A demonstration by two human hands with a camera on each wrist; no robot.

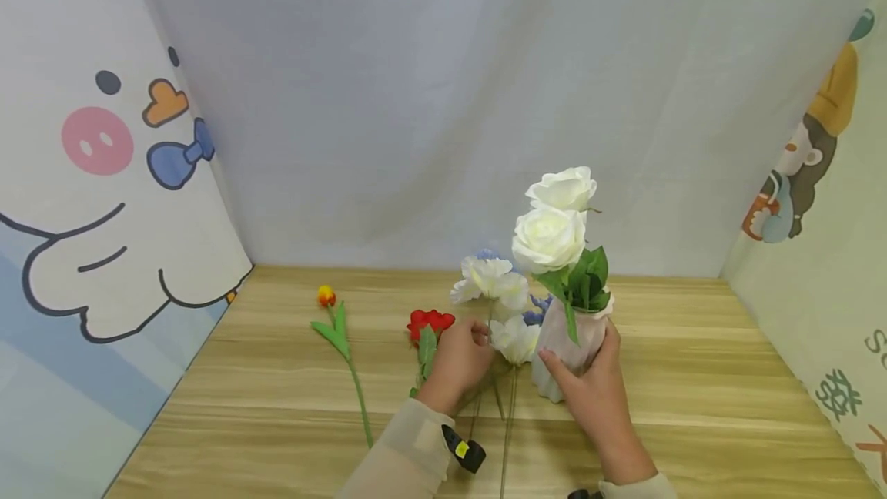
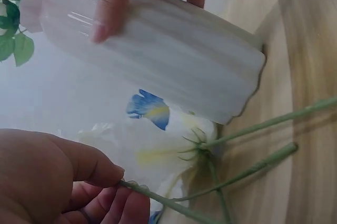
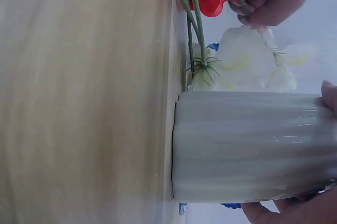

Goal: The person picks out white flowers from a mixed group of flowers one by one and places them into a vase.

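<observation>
My right hand grips a pale, fluted vase around its side, thumb on the near face. The vase holds two white roses with green leaves. Its base is at the tabletop in the right wrist view. Left of it, my left hand pinches a thin green stem between thumb and fingers. That stem leads up to a white open-petalled flower. A second white flower lies between the hand and the vase, its long stem running toward the near edge.
A red flower lies just left of my left hand, partly behind it. Farther left is an orange-yellow tulip with a long green stem. Blue petals show behind the vase. A pale curtain hangs behind the wooden table.
</observation>
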